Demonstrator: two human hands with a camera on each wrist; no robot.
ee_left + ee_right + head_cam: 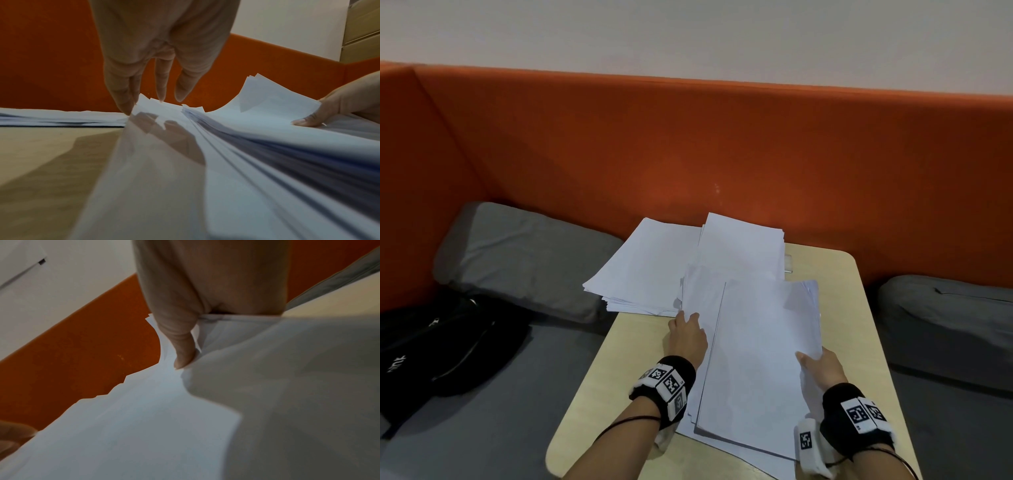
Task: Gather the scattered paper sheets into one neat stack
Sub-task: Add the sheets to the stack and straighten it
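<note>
White paper sheets lie in loose piles on a small beige table (619, 363). A near bundle of sheets (760, 356) is lifted along its right side, where my right hand (822, 366) pinches its edge, thumb on top (183, 353). My left hand (686, 334) lies at the bundle's left edge with straight fingers; its fingertips (160, 95) touch the sheets (257, 116). Two further piles sit behind: a fanned pile (643, 270) overhanging the table's far left corner and another pile (743, 243) at the far middle.
An orange padded backrest (688, 144) runs behind the table. Grey cushions (524, 253) (945, 315) lie on either side. A black bag (441, 346) rests on the grey seat at the left. The table's near left part is bare.
</note>
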